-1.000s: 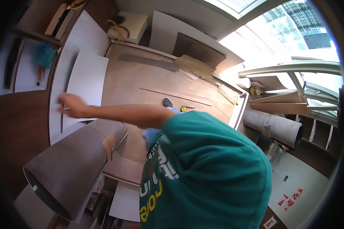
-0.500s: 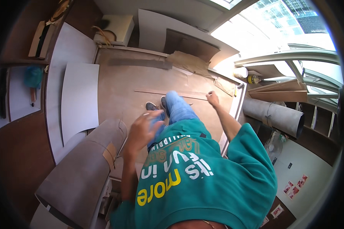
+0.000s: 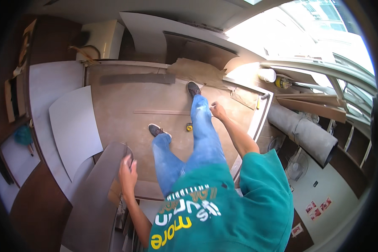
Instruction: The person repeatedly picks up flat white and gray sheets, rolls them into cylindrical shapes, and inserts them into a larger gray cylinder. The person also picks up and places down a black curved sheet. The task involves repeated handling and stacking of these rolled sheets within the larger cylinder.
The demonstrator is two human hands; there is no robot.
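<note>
Left hand [image 3: 128,175]: positioned at the inner edge of the large brown roll [image 3: 94,193], near its upper end; the fingers are parted and slightly bent, clamped on nothing visible; contact with the roll cannot be confirmed. Right hand [image 3: 217,111]: positioned just beside the right leg [image 3: 201,119]; the fingers curl inward; whether they grip anything cannot be told.

The wooden strip [image 3: 159,112] lies across the brown board [image 3: 117,97] and passes behind the right leg; the yellow tape measure [image 3: 189,127] rests on the board between the legs, on the near side of the strip; the right shoe [image 3: 193,89] is beyond the strip, the left shoe [image 3: 155,130] short of it.

Recommended practice: the present step appears to be a stride over the strip; lift each foot fully over it, as a dragged sole would probably shift it; set no weight on the tape measure; use the roll only as a light guide for balance, since a curved surface may turn under load; allow clearance from the white panel [image 3: 74,130] at left.
</note>
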